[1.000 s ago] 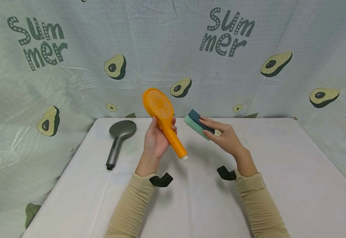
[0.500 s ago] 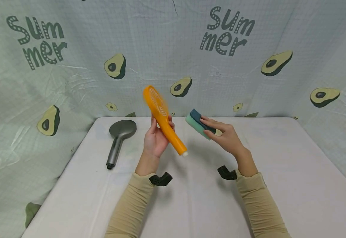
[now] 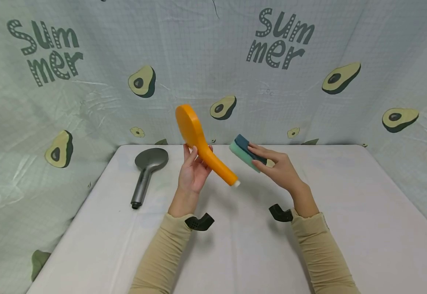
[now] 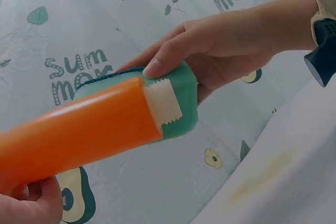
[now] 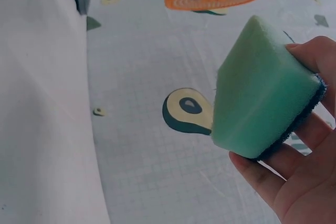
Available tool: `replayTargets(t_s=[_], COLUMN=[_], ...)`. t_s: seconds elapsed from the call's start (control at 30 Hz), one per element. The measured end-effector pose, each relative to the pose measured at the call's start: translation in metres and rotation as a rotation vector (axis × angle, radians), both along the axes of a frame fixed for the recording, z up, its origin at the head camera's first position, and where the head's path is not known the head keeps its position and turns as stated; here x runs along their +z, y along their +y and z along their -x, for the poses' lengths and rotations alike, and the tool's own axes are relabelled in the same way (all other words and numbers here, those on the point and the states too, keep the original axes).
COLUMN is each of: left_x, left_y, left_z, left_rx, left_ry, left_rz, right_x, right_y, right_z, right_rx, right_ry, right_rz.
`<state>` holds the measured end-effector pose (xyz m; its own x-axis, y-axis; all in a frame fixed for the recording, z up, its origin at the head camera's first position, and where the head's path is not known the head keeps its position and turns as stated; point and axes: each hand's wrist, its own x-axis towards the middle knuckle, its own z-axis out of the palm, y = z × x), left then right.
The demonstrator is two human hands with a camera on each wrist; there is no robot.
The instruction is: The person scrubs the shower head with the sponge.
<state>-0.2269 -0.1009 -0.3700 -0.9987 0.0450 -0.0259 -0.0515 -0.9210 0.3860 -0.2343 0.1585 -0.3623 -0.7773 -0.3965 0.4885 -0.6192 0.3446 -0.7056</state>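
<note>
An orange handheld shower head (image 3: 193, 130) is held up over the table by my left hand (image 3: 192, 175), thumb and fingers around its neck. Its smooth back faces the head camera, and the handle slants down to the right, ending in a white threaded tip (image 4: 163, 102). To the right, my right hand (image 3: 280, 168) pinches a green sponge (image 5: 268, 87) with a dark blue scouring layer between thumb and fingers. A gap separates sponge and shower head in the head view. In the right wrist view, the perforated spray face shows partly.
A dark grey shower head (image 3: 148, 173) lies on the white table (image 3: 257, 253) at the left, its handle toward the front. Behind the table hangs a pale curtain (image 3: 199, 49) printed with avocados and lettering. Each sleeve carries a black wrist device (image 3: 200, 222).
My left hand has turned the orange shower head over, from its spray face showing to its smooth back. The handle end has swung up and right. My right hand with the sponge barely moved.
</note>
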Motion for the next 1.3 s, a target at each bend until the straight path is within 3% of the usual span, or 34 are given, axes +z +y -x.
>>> replayTargets(t_s=[0.43,0.9,1.3], left_x=[-0.0001,-0.0009,-0.0003], left_y=[0.0017,0.0036,0.0032], left_z=[-0.0006,-0.0005,0.0006], left_rx=[0.070,0.115,0.170], left_ry=[-0.048,-0.100,-0.110], left_rz=[0.020,0.133,0.195], right_x=[0.0030,0.0000,-0.0009], right_y=[0.0008,-0.0053,-0.0064], right_z=[-0.0006,-0.0009,0.0002], right_rx=[-0.015,0.063,0.107], right_ry=[-0.005,0.052,0.125], right_rz=[-0.006,0.018,-0.046])
